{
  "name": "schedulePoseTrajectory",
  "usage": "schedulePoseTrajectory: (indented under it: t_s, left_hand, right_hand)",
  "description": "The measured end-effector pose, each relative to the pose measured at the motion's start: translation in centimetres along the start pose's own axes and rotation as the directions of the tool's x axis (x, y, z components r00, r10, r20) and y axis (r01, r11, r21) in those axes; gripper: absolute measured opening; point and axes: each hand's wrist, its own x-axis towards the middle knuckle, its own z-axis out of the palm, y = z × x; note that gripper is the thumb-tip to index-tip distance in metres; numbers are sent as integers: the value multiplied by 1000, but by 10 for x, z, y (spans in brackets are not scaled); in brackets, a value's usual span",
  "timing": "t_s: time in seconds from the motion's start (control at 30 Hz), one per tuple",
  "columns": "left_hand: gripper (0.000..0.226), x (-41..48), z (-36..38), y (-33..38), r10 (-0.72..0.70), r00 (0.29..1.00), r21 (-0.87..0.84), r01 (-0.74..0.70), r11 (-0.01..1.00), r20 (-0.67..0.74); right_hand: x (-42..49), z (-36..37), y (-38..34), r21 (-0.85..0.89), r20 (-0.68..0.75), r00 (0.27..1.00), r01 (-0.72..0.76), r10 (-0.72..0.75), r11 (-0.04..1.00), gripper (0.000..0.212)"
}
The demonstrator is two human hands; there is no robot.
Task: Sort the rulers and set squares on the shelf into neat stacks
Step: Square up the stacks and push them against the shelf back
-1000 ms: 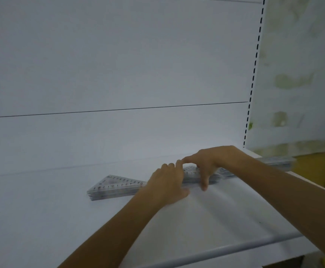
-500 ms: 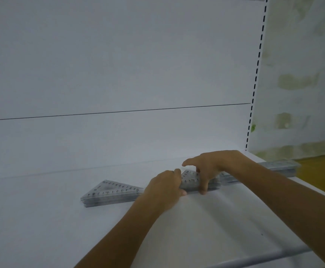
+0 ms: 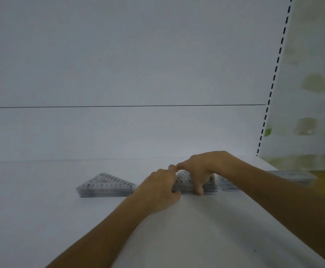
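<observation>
Clear plastic set-square stack squared at nine o'clock; left hand and right hand gripping middle pile; ruler stack awaiting alignment.

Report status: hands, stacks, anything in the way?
Left hand and right hand both pressed on the middle set-square stack. Left set-square stack squared, untouched. Ruler stack at right, blurred. Shelf shows no obstruction.

Left grip, right grip — fingertips touching.

Clear set-square stacks (flat), shelf
</observation>
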Motion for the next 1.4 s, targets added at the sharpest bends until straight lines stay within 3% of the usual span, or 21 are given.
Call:
schedulePoseTrajectory:
  t_s: [0.2,0.3,0.67,0.8,0.93,1.1,1.3,1.4]
  left_hand:
    - [62,-2,-5,7,-31,999,-85,35,996,40]
    - [63,-1,-4,2,-59,998,-99,61,993,27]
    - [57,-3,-6,-6,-26,999,4,26,1000,36]
    - [58,-9,-10,-2,-71,996,24,70,997,47]
    - [54,-15,-16,-5,-121,991,181,109,977,56]
    - [46,-15,-21,-3,-120,987,209,96,973,103]
    - [51,-13,-23,-9,-117,986,44,113,993,122]
    - [51,-15,-23,-9,-100,988,43,96,994,115]
  right_hand:
    - [-3,-1,-10,-116,-6,999,52,-53,992,75]
    - [3,-3,-7,-70,-30,998,61,-63,996,74]
    - [11,0,-9,8,-75,994,79,-78,997,81]
    - [4,-1,-6,109,-36,998,49,-45,993,101]
    - [-5,-1,3,47,-74,997,17,-13,999,107]
    - [-16,11,12,28,-79,996,-49,51,998,83]
    - [-17,18,15,29,-132,990,-55,58,998,60]
    - [-16,16,14,-25,-111,992,-67,63,997,44]
